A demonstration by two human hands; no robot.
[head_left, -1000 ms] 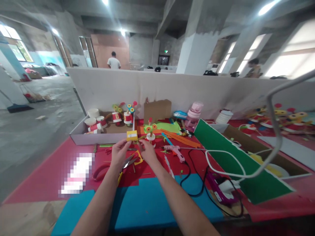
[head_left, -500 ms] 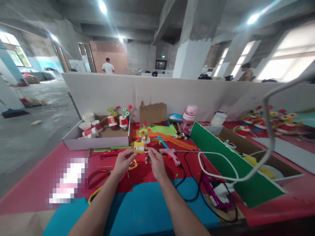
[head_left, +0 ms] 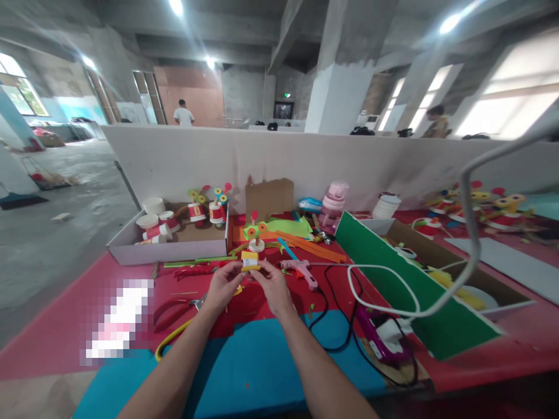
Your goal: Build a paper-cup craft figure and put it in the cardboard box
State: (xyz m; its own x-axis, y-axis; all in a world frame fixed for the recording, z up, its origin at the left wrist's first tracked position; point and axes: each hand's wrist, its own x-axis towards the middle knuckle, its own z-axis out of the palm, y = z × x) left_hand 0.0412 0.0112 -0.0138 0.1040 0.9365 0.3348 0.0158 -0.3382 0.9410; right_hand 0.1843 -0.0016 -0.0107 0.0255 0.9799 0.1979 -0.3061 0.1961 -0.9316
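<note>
Yellow piece (head_left: 250,256), small: pinched between left hand (head_left: 220,286) and right hand (head_left: 276,288), over table (head_left: 259,304), near glue gun (head_left: 311,280). Probably light, bendable, easily creased; best gripped gently by edges.

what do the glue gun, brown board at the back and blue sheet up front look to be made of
The glue gun: probably moulded plastic, from its smooth, evenly pink shell.
The brown board: likely cardboard, matt and plain brown with an uneven top edge.
The blue sheet: matt and evenly coloured; foam, felt or card, can't tell which.
</note>
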